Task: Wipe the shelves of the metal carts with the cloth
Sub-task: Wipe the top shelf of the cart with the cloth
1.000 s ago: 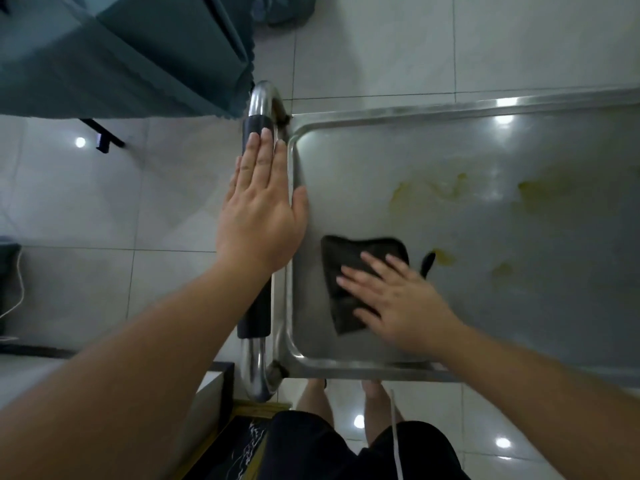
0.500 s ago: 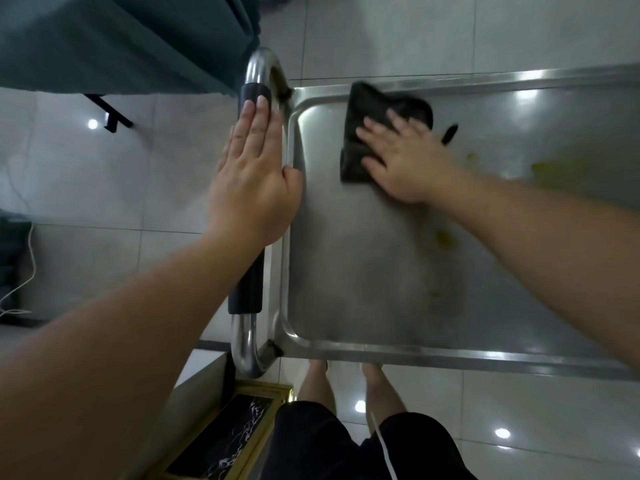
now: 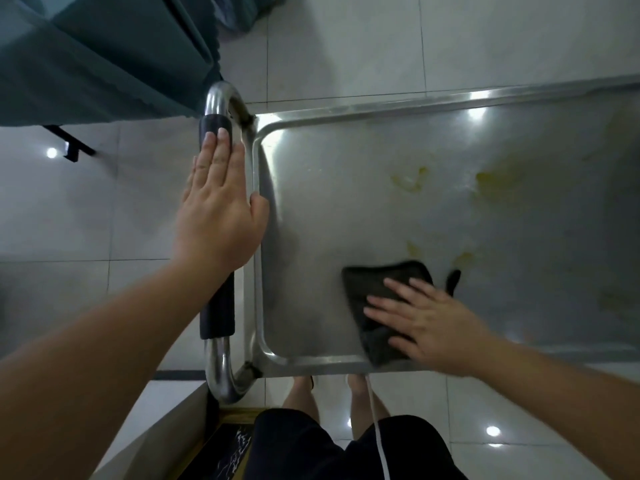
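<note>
The right hand [image 3: 429, 323], fingers spread flat, presses the dark cloth [image 3: 377, 306] on the cart's top shelf [image 3: 346, 202] near its front rim. The left hand [image 3: 218, 209] lies flat along the handle [image 3: 218, 306] (steadying it). Yellow stains [image 3: 408, 178] further back want firm, overlapping strokes.

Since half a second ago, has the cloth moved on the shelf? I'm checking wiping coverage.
Yes. The cloth, under the right hand, went from the shelf's far rim back to its near rim.
</note>
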{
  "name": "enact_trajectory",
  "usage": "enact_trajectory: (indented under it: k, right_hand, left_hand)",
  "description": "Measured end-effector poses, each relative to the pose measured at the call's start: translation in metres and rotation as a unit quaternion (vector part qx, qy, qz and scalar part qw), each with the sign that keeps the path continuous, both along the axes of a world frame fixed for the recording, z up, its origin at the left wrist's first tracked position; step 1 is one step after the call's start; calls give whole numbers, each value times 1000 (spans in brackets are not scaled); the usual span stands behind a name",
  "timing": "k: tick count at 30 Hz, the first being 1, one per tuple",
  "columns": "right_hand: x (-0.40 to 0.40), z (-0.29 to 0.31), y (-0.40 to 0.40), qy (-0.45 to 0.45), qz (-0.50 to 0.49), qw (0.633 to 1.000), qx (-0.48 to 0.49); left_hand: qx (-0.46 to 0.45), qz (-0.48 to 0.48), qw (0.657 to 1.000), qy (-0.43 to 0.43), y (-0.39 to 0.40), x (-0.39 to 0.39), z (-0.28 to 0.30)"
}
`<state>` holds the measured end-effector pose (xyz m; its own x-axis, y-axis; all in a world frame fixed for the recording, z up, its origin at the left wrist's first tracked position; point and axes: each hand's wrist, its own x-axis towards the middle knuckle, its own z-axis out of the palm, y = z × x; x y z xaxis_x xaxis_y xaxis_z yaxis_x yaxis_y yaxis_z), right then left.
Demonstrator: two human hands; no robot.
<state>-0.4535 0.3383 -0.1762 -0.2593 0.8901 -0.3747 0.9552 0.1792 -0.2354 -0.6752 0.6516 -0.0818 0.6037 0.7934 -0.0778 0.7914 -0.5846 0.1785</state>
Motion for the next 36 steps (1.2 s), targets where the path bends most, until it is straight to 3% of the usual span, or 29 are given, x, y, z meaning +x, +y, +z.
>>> enact_trajectory:
  k: [9, 12, 17, 26, 30, 36]
  right_hand:
    - [142, -6, 239, -29, -182, 983, -3]
    - [155, -7, 267, -34, -208, 978, -4]
    - [116, 3, 200, -20, -217, 976, -3]
    - [24, 12, -90, -3, -156, 988, -15]
    - [52, 10, -94, -3, -90, 995, -33]
    - [121, -3, -3, -24, -98, 994, 33]
  left_hand:
    - [12, 10, 1000, 5, -2, 1, 3]
    - [21, 10, 1000, 11, -1, 2, 1]
    - [20, 10, 1000, 13, 0, 4, 0]
    - [1, 6, 1000, 16, -1, 3, 4]
    - [-7, 4, 1000, 26, -5, 6, 10]
    - [-11, 11, 999, 32, -9, 10, 16]
